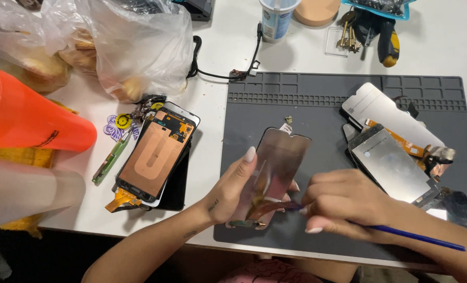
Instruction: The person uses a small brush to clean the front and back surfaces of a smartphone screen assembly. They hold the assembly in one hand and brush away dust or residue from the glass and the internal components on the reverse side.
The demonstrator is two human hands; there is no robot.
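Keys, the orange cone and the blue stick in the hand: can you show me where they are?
keys [347,34]: head view, on the middle of the bunch.
orange cone [24,115]: head view, on its side wall.
blue stick [422,238]: head view, on the shaft behind the right hand [343,204].

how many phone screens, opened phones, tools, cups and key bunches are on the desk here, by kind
Phone screen panels: 3, one in the left hand, with the right hand at it, and two on the grey mat
Opened phones: 1
Blue-handled tool: 1
Yellow-handled tool: 1
Cups: 1
Key bunches: 1
Total: 8
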